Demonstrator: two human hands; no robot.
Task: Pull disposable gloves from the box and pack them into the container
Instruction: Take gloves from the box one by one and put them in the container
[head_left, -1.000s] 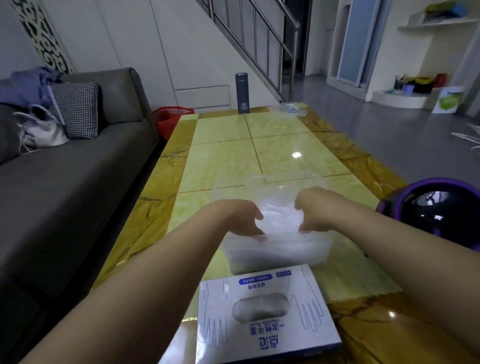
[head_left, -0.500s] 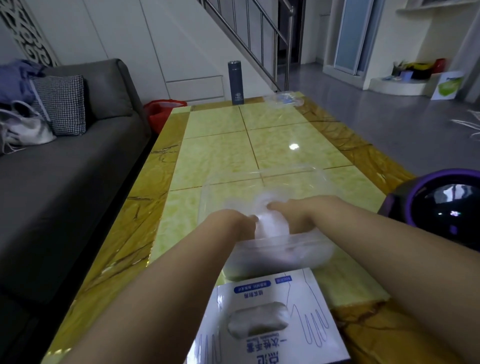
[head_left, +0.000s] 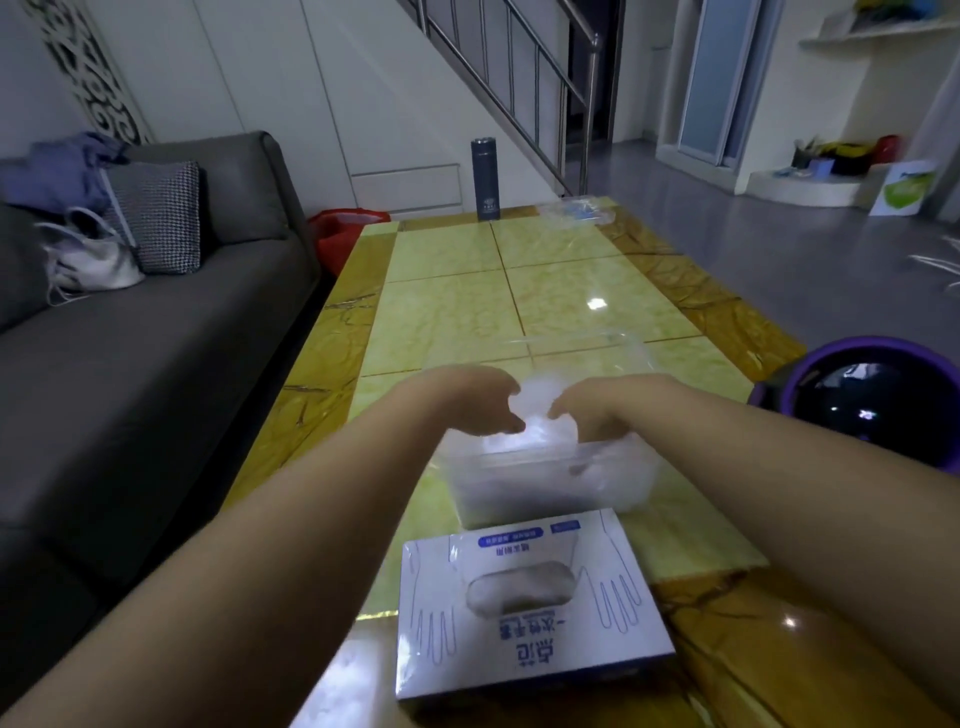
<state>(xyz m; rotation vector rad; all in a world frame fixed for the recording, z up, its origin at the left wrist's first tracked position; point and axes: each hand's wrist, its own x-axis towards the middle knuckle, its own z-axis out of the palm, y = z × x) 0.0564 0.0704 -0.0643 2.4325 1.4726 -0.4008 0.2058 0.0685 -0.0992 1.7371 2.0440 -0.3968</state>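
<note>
Both hands over container, near tabletop's front edge. Left hand, right hand curl narrow on gloves. Press wad flat, corners first; box waits.

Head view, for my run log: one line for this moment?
hands: left, right | pressing gloves | into container | box: nearer, untouched

Glossy yellow marble table carries the glove box nearest, clear container just beyond, flask far end.

Dim room, table glare, perhaps soft focus
</note>
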